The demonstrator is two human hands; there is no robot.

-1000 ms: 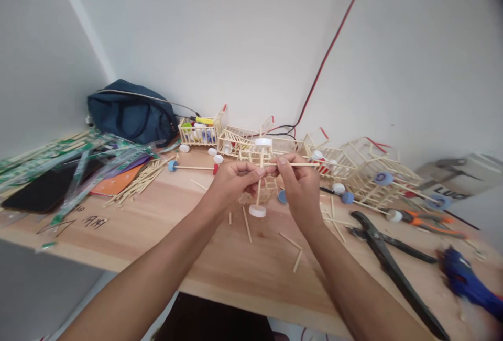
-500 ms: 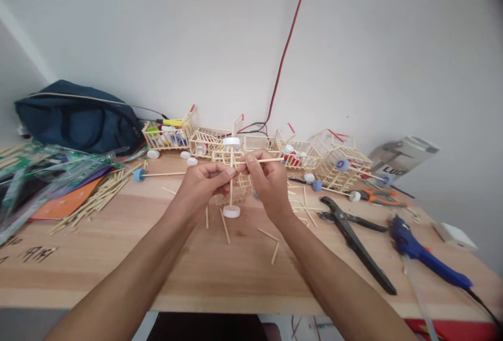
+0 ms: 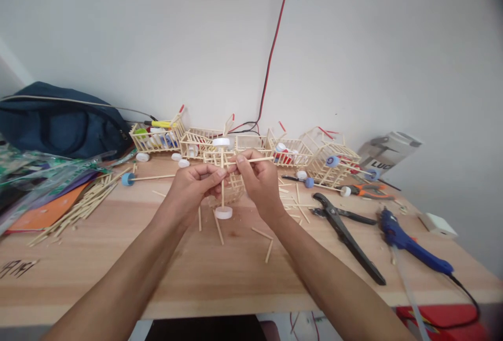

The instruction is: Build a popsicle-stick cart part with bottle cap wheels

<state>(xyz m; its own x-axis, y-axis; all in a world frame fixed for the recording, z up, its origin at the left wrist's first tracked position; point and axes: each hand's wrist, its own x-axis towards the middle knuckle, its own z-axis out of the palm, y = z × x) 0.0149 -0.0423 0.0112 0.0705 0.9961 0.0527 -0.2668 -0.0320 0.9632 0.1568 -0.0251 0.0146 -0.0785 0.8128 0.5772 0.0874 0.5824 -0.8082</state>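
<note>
Loose sticks [image 3: 218,227] lie on the bench [image 3: 220,273]. Above them, the left hand [image 3: 194,188] pinches an upright wheel axle [image 3: 223,212] capped in white. The right hand [image 3: 260,181] grips a level skewer [image 3: 257,160] against it. Stick carts [image 3: 291,151] line the wall behind.

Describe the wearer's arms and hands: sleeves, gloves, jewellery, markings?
Both are bare. The left hand and right hand show no gloves, rings or tape. The left forearm and right forearm show no sleeve, watch, band or marking, right down to the bottom edge of the picture.
</note>
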